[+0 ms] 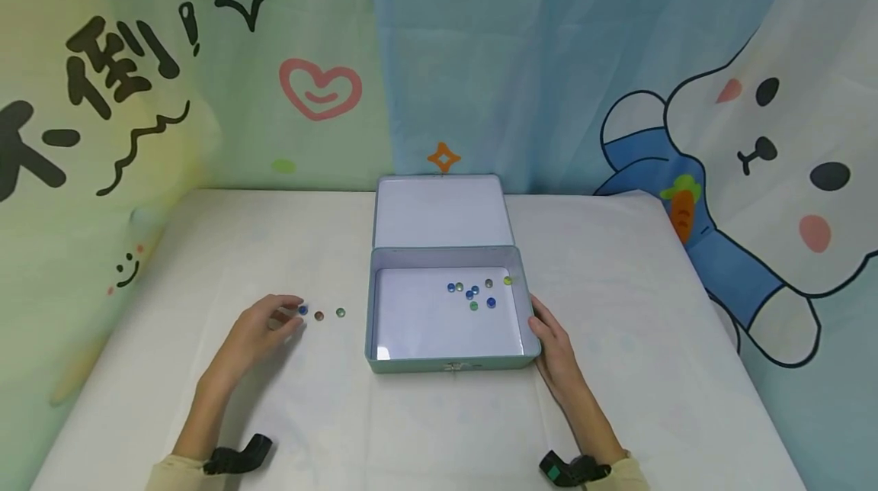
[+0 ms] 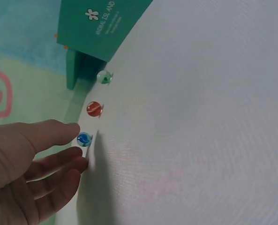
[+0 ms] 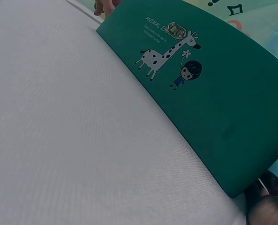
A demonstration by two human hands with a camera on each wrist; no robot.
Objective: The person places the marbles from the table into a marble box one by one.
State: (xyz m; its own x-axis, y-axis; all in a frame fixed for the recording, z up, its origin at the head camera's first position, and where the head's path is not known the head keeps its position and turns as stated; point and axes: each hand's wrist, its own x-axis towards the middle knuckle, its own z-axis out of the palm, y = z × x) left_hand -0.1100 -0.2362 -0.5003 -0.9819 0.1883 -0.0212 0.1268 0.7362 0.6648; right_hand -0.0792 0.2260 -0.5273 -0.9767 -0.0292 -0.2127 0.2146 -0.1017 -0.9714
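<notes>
In the head view my left hand (image 1: 257,331) is at the left of the table, its thumb and fingertips beside a blue marble (image 1: 303,310). The left wrist view shows the thumb and fingers spread apart around this marble (image 2: 84,139), which sits on the cloth. A reddish-brown marble (image 1: 318,316) and a pale green marble (image 1: 341,312) lie to its right. My right hand (image 1: 557,346) holds the right wall of an open green tin box (image 1: 453,363), thumb at the rim. Several blue, green and yellowish marbles (image 1: 491,303) lie inside the box.
The hinged lid (image 1: 442,210) stands tilted back behind the box. White cloth (image 1: 617,270) covers the table, which meets a printed curtain (image 1: 466,56) at the back. A black strap-on device (image 1: 238,455) is on the left wrist, another (image 1: 575,470) on the right.
</notes>
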